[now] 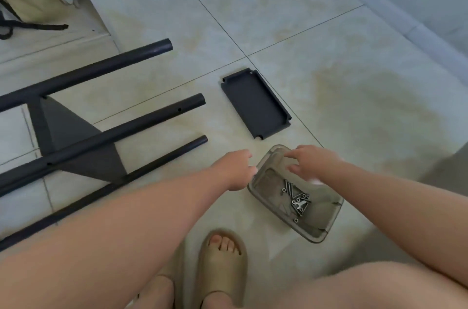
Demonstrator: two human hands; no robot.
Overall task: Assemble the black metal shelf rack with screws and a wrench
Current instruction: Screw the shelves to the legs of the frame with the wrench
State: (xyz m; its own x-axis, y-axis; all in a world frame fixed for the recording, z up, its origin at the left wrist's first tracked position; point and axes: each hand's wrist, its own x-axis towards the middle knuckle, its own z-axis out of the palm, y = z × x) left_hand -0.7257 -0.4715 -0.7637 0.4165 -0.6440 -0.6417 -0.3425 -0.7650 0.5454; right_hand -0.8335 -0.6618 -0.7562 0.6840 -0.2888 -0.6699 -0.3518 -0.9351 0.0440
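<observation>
Here screws lie in the tray near the loose-fingered right hand; left hand grips its rim.

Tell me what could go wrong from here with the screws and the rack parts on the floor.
1. The clear tray sits on smooth tile. With the left hand at its rim and the right hand over it, a nudge might slide or tip it and scatter the screws.
2. The small wrench lies among the screws and may be overlooked.
3. The nearest black tube lies near the sandalled foot; a step could roll it.
</observation>
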